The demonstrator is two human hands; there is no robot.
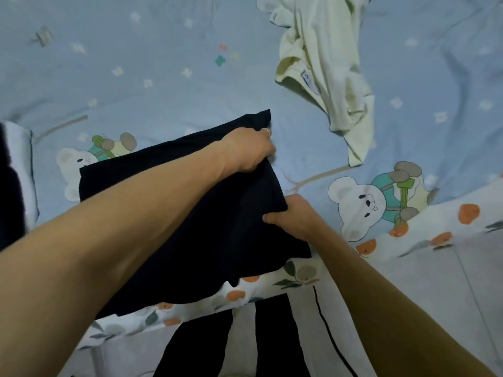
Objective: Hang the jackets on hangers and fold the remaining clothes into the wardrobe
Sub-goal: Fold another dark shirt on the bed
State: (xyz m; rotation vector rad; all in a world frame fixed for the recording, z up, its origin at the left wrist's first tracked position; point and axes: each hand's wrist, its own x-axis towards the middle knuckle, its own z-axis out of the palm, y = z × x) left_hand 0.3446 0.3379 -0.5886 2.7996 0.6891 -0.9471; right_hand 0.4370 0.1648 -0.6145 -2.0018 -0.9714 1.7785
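A dark navy garment (206, 235) lies partly folded on the bed, its lower part hanging over the near edge. My left hand (250, 151) grips its far right edge, with a ring showing on one finger. My right hand (291, 216) pinches the right-hand corner lower down. A pale cream garment (324, 66) lies crumpled and unfolded at the upper right of the bed. No hanger or wardrobe is in view.
The bed is covered by a light blue sheet (163, 63) printed with bears and small flowers. A white and dark folded item (16, 172) sits at the left edge. Below the bed edge are my dark trouser legs (272, 341).
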